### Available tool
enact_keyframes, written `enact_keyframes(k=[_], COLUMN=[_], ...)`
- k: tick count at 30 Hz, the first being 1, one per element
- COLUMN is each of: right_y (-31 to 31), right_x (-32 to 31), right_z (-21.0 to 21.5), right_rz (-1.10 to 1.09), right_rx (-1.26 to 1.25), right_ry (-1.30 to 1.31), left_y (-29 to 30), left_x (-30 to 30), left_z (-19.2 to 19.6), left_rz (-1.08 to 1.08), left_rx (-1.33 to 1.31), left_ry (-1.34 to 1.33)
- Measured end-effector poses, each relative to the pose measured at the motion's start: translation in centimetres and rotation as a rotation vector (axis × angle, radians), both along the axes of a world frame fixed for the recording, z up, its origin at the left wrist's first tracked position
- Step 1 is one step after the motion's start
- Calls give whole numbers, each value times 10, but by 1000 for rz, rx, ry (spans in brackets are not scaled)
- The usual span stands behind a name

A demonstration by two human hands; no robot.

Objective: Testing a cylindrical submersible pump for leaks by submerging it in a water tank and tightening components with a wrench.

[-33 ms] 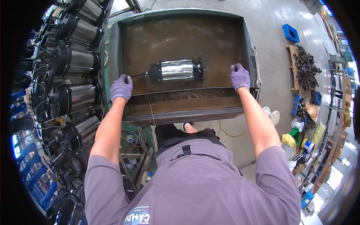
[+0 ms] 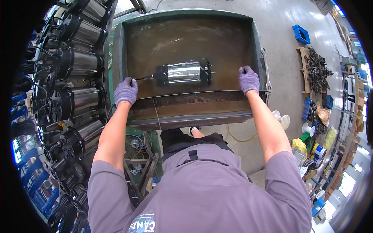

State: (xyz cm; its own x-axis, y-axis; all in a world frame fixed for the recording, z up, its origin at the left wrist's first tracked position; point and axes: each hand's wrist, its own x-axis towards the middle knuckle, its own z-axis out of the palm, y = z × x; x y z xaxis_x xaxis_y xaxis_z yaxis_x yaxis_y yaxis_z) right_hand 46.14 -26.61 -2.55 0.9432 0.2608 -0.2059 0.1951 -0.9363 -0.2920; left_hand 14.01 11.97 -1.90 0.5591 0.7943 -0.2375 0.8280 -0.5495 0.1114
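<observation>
Purple knit covers the left hand and the right hand, both held forward and well apart; the left is closed around a black cable, while the right has its fingers curled in, and I cannot tell whether it grips anything; between them, nearer the left, a silver and black cylindrical unit lies on its side in brown liquid, its cabled end towards the left hand; beyond and around the unit stand the walls of a metal tank, with a narrow trough on the body side of both hands; just right of the right hand, a wrench lies along the tank's side; left of the left hand, similar cylinders fill a rack; well off to the right, a blue crate sits on the floor, farther out than a wooden pallet bearing dark parts.
</observation>
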Motion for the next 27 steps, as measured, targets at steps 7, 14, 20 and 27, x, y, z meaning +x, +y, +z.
enact_keyframes(k=[7, 14, 20, 27], right_y=[-1, -1, 0, 1], right_x=[1, 1, 0, 1], right_z=[-1, 0, 2, 1], right_rz=[-2, 1, -10, -6], right_rx=[4, -6, -28, -33], right_ry=[7, 11, 22, 24], left_y=[-3, -3, -2, -1], left_x=[2, 3, 2, 2], left_z=[7, 8, 6, 7], left_rz=[9, 2, -7, -5], left_rx=[-11, -8, -10, -14], left_ry=[34, 42, 49, 48])
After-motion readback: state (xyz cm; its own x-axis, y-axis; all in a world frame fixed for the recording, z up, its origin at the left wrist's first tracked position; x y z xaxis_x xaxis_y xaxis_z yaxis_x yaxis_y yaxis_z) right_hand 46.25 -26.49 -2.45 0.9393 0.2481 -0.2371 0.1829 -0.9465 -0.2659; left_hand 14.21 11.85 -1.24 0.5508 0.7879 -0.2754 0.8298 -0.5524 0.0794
